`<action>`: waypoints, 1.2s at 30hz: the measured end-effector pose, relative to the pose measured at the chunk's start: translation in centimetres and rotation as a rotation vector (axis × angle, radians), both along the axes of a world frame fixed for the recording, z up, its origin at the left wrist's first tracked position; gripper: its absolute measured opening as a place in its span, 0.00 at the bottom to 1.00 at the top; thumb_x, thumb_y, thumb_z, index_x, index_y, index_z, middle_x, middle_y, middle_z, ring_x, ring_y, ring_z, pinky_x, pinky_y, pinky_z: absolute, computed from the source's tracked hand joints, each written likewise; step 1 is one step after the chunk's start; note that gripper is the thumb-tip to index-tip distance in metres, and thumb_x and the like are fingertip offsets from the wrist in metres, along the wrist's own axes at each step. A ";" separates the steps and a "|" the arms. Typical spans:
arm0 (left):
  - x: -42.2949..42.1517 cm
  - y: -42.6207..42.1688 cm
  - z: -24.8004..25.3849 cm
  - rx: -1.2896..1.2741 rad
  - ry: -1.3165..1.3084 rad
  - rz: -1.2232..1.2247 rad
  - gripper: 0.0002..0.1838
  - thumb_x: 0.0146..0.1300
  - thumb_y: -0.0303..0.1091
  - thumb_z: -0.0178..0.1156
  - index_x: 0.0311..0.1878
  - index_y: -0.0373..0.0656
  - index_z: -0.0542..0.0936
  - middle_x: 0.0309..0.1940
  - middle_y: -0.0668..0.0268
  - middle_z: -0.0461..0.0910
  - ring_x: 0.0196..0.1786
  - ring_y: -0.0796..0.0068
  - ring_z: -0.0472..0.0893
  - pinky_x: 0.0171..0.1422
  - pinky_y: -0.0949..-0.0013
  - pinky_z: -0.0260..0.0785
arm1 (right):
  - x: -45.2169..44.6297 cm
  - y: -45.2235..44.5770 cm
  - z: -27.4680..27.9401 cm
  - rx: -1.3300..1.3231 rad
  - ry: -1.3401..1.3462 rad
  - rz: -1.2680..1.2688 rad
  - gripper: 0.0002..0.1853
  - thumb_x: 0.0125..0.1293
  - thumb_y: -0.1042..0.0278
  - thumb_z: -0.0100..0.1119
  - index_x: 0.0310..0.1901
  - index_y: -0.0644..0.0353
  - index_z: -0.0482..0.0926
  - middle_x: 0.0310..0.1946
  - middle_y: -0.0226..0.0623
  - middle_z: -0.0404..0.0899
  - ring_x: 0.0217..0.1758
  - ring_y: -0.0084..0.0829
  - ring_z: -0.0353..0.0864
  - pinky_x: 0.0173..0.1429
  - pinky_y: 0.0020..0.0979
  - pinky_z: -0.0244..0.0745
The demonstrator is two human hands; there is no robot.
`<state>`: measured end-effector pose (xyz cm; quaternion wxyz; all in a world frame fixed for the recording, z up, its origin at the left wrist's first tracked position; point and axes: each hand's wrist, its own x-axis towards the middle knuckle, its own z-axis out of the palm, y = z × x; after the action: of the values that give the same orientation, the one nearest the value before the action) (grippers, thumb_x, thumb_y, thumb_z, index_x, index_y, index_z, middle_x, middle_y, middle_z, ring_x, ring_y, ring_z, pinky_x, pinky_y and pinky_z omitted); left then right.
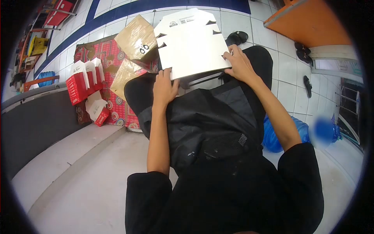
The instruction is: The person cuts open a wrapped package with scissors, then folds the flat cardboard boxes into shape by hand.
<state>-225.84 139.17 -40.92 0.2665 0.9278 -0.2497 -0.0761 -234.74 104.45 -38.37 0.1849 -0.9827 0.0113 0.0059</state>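
A white flat cardboard box blank (194,46) lies across my lap, over my knees. It has notched side edges, an angled far flap and small dark print near its far end. My left hand (165,87) grips its near left corner, fingers bent over the edge. On the right edge, near the other corner, my right hand (239,64) holds the blank, with fingers on its top and the thumb at the near edge. What lies directly beneath the blank is mostly hidden.
Several folded red and white boxes (79,87) stand on a red patterned mat (113,101) to the left. Brown taped cardboard (134,37) lies beside my left knee. Blue water jugs (272,134) are at the right. Dark shoes (237,38) sit on the tiles near an orange panel (311,25).
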 end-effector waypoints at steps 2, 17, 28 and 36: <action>0.1 0.2 0.2 -0.007 -0.014 -0.005 0.26 0.68 0.40 0.71 0.66 0.41 0.78 0.55 0.50 0.80 0.59 0.43 0.81 0.61 0.44 0.76 | -0.1 -0.7 -0.2 0.051 -0.049 0.065 0.23 0.55 0.69 0.77 0.54 0.57 0.83 0.70 0.48 0.71 0.71 0.51 0.76 0.70 0.48 0.76; 3.3 -0.8 10.5 0.017 -0.183 0.027 0.18 0.68 0.39 0.73 0.57 0.44 0.86 0.46 0.55 0.81 0.53 0.48 0.80 0.57 0.49 0.76 | 3.7 -4.1 5.6 0.397 -0.211 0.100 0.18 0.68 0.68 0.73 0.56 0.61 0.81 0.67 0.46 0.84 0.72 0.51 0.81 0.74 0.42 0.75; 6.5 -1.6 17.0 0.352 -0.375 0.040 0.22 0.68 0.46 0.73 0.61 0.49 0.84 0.48 0.51 0.87 0.57 0.47 0.83 0.55 0.46 0.76 | 8.5 -4.7 8.8 0.839 -0.123 0.080 0.08 0.70 0.69 0.75 0.46 0.61 0.89 0.40 0.29 0.91 0.49 0.23 0.87 0.61 0.29 0.77; 9.4 -5.6 15.0 0.028 -0.367 -0.333 0.14 0.72 0.38 0.68 0.58 0.49 0.87 0.44 0.57 0.89 0.48 0.48 0.87 0.52 0.50 0.77 | 9.7 -1.9 6.2 0.911 -0.400 -0.148 0.23 0.69 0.65 0.80 0.61 0.59 0.82 0.61 0.33 0.85 0.60 0.30 0.85 0.70 0.34 0.78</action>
<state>-216.43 133.59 -25.94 0.1878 0.8756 -0.4426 0.0476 -225.00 102.59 -32.16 0.5937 -0.7804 0.0418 -0.1915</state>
